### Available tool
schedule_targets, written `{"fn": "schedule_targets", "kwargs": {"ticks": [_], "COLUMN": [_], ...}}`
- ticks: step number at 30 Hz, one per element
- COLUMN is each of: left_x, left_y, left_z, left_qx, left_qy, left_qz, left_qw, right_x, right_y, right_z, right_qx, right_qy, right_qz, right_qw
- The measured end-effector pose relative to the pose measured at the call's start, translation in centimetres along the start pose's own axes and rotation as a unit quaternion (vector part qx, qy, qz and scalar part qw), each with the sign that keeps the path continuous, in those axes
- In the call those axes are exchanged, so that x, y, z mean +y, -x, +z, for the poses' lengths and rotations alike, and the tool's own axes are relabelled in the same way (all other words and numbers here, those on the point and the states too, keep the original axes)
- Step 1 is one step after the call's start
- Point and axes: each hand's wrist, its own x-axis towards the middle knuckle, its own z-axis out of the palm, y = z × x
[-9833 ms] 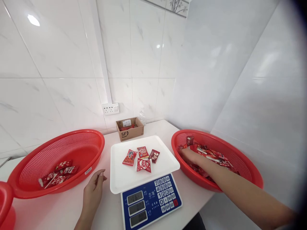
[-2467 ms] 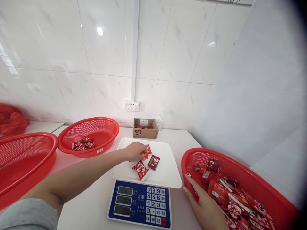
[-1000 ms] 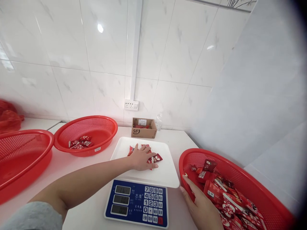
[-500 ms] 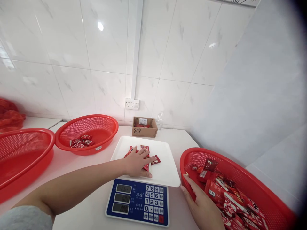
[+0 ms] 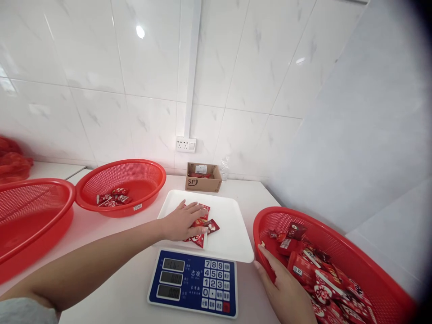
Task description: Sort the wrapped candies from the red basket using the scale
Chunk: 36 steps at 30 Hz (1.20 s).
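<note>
Left hand [image 5: 180,221] lies flat, palm down, fingers spread, on a small cluster of red packets [image 5: 202,225] — not clenched round them, only pressing on top. The packets sit on the white tray [image 5: 232,234] of the scale [image 5: 194,281], left of the tray's centre, just below mid-frame. Most of the cluster is under the palm and fingers; a few wrappers poke out past the fingertips to the right and one under the thumb at the tray's near edge. The forearm runs from the lower left of the frame up to the tray.

Right hand [image 5: 286,292], lower right of frame, rests over the near rim of the right basket [image 5: 378,270], fingers extended and loose, tips among the red packets heaped there. Whether it grips any of them cannot be told — the fingers hide the contact.

The scale's blue panel with three displays and a keypad faces the camera at bottom centre, between the two hands.

Middle basket [image 5: 135,180], left of the tray, holds a few red packets on its floor, well apart from the left hand. Another red basket [image 5: 33,216] is cut off at the left edge. A small cardboard box [image 5: 203,177] stands at the wall behind the tray, on the white table [image 5: 114,270]. A wall socket [image 5: 185,144] sits above it.
</note>
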Motion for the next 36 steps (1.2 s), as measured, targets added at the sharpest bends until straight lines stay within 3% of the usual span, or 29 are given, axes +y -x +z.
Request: {"fn": "schedule_targets", "kwargs": {"ticks": [5, 9, 15, 21, 25, 31, 36], "left_x": [-2.7, -3.6, -1.4, 0.9, 0.9, 1.0, 0.4], "left_y": [-0.1, -0.8, -1.6, -2.4, -3.1, -3.3, -2.2], "left_z": [0.7, 1.0, 0.9, 1.4, 1.9, 2.5, 1.5], "left_qx": [-0.016, 0.002, 0.012, -0.038, -0.029, -0.004, 0.016], "left_qy": [0.016, 0.006, -0.013, -0.017, -0.032, -0.028, -0.024], "left_qz": [-0.1, -0.125, -0.086, -0.052, -0.049, -0.054, -0.059], "left_qw": [0.995, 0.992, 0.996, 0.998, 0.998, 0.998, 0.998], "right_x": [-0.1, -0.1, 0.2, 0.1, 0.0, 0.4, 0.7], "right_y": [0.0, 0.0, -0.1, -0.1, 0.0, -0.2, -0.3], "right_z": [0.0, -0.1, 0.2, 0.1, 0.1, 0.3, 0.4], "right_qx": [-0.009, -0.005, 0.02, 0.003, -0.006, 0.031, 0.024], "right_qy": [-0.002, -0.005, -0.019, -0.01, -0.008, -0.01, -0.005], "right_qz": [0.005, 0.006, -0.008, -0.001, 0.006, -0.009, -0.012], "right_qw": [1.0, 1.0, 1.0, 1.0, 1.0, 0.999, 1.0]}}
